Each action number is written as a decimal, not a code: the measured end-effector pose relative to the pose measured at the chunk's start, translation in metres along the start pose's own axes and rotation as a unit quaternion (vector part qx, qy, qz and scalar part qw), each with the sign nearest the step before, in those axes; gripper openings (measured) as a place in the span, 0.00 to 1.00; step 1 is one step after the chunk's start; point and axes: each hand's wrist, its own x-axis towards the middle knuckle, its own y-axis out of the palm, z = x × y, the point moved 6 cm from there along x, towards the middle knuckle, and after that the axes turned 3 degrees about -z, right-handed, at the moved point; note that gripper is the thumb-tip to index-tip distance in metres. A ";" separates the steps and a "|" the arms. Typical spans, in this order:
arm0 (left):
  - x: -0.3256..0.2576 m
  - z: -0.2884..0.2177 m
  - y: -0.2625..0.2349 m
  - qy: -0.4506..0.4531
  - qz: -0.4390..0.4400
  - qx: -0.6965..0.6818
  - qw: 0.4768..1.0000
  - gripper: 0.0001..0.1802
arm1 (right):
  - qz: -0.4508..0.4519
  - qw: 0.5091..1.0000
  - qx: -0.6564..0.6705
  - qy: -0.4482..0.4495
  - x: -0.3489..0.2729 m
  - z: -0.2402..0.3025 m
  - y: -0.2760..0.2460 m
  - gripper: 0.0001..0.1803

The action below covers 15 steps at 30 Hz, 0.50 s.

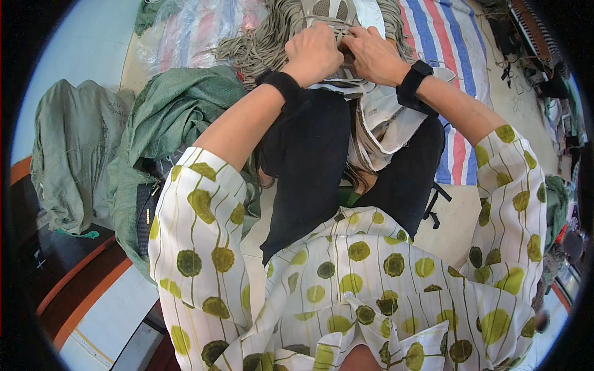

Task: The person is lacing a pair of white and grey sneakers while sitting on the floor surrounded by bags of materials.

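Over my knees, at the top of the head view, lies a grey-beige shoe upper [332,8] with mesh panels. My left hand [314,54] is closed at its left side, knuckles up. From the right my right hand [375,57] reaches in, thumb and fingers pinched together. Both hands grip thin grey-beige shoelace at the upper's lacing, close to each other; the fingertips are partly hidden. A thick bundle of loose grey-beige laces [263,38] spreads to the left of the upper. White sheet pieces [387,120] hang between my knees.
Green woven sacks [185,105] stand by my left leg, beside a grey-green cloth-covered object [77,148]. Clear plastic [185,37] lies at the far left. A striped red, white and blue sheet [455,68] covers the floor at right. Dark clutter lines the right edge.
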 end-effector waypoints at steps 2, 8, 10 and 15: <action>-0.005 -0.003 0.004 0.018 -0.021 0.019 0.999 0.18 | -0.011 0.999 0.019 -0.029 0.000 -0.006 -0.002 0.15; -0.005 0.006 0.041 -0.080 0.126 -0.251 0.957 0.09 | 0.101 0.991 0.086 -0.024 0.012 -0.010 0.007 0.13; -0.008 0.013 0.039 -0.109 0.178 -0.333 0.919 0.12 | 0.103 0.992 0.072 -0.029 0.014 -0.005 0.006 0.13; -0.029 0.013 -0.002 -0.146 0.206 -0.421 0.871 0.19 | 0.168 0.978 0.125 0.008 0.020 -0.019 0.008 0.11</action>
